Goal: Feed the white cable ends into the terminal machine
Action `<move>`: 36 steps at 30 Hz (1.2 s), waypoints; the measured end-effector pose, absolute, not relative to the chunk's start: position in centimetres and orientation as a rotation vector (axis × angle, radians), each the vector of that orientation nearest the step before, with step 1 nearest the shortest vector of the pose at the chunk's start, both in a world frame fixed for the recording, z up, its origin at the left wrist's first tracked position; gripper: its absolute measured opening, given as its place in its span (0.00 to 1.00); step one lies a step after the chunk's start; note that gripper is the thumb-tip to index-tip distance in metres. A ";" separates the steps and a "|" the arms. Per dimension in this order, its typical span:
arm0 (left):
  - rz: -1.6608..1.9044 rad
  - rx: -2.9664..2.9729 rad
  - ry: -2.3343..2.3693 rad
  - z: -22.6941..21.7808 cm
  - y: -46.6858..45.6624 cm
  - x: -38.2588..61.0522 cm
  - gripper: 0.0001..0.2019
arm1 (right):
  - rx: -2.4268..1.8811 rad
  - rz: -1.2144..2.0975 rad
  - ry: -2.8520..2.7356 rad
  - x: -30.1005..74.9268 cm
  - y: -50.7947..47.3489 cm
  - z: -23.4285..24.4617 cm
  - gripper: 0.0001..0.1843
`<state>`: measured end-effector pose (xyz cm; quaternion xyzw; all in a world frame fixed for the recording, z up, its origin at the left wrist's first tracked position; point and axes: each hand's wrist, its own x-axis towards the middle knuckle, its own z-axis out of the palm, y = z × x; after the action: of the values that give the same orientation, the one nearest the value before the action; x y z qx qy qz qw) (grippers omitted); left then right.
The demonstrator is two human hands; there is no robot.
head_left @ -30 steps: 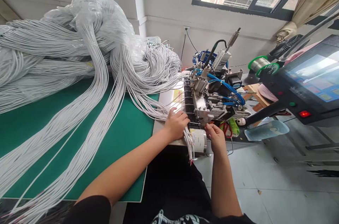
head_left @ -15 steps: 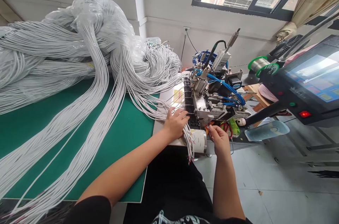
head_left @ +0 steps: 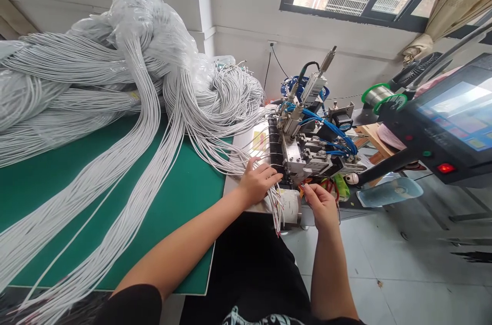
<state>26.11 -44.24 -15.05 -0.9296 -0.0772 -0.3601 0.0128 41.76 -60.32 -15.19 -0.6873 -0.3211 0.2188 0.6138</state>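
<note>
White cables (head_left: 277, 215) run under my left hand (head_left: 257, 184), their stripped ends with reddish tips hanging over the front edge. The left fingers are bent over this bunch, with the fingertips at the black cable track (head_left: 274, 136) of a bench machine (head_left: 294, 151). Just right of the machine's front corner, my right hand (head_left: 323, 204) is closed in a pinch, thumb against forefinger. Whatever lies between those fingertips is too small to make out. Beside both hands sits a pale cylinder (head_left: 291, 207).
Large plastic-wrapped cable bundles (head_left: 134, 12) are heaped on the green table (head_left: 184, 202) at left. A solder-like wire spool (head_left: 378, 98) and a control screen (head_left: 457, 115) stand at right. A clear bottle (head_left: 390, 193) lies near the machine.
My left fingers have reached slightly right, further over the machine's edge. The machine's upper slanted cylinder has shifted left. My right hand stays pinched in nearly the same place.
</note>
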 end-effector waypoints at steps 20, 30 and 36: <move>-1.039 -2.944 -0.197 -15.0 -44.1 26.2 0.11 | -1.621 0.613 -0.767 41.5 -60.1 -15.2 0.19; -1.009 -2.954 -0.194 -15.4 -43.9 26.5 0.10 | -1.620 0.592 -0.769 41.5 -60.0 -15.4 0.19; -1.031 -2.952 -0.188 -15.5 -43.9 26.5 0.10 | -1.604 0.618 -0.748 41.5 -60.0 -15.4 0.19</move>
<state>26.47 -43.93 -15.52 -0.9424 -0.0599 -0.3291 0.0046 41.45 -59.99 -15.43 -0.6896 -0.3217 0.2659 0.5919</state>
